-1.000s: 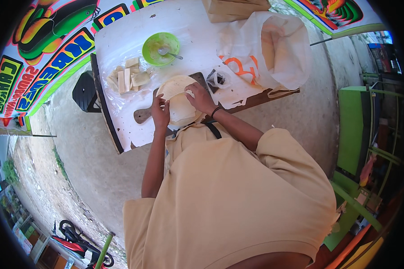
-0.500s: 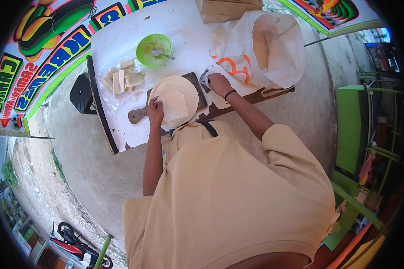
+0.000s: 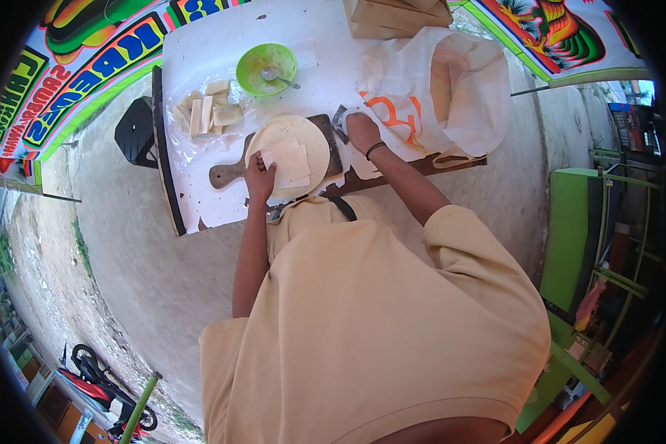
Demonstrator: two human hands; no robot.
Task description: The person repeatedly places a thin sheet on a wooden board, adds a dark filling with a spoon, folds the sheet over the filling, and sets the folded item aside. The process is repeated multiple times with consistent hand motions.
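My left hand (image 3: 260,177) pinches the left edge of a pale square wrapper sheet (image 3: 291,161) that lies on a stack of round, cream flat wrappers (image 3: 317,148). Beneath the stack is a wooden cutting board (image 3: 226,175), its handle pointing left. To the right of the board my right hand (image 3: 362,132) is closed, fingers down at the tabletop, beside a small grey and dark piece (image 3: 340,118) that looks like thin plastic. What its fingers grip is hidden. Behind the board, folded pale wrapper rolls (image 3: 206,115) lie heaped on clear plastic.
A green bowl (image 3: 253,81) with a spoon (image 3: 280,78) stands on the white table (image 3: 314,92). A large white sack (image 3: 451,96) stands open at the right, with a brown cardboard box (image 3: 396,18) behind it. Printed banners (image 3: 96,81) hang beyond the table; a dark stool (image 3: 135,142) stands left.
The view has shifted slightly. My left hand still holds the square sheet's edge, and the sheets' corners now show offset. My right hand has turned slightly at the same spot beside the board.
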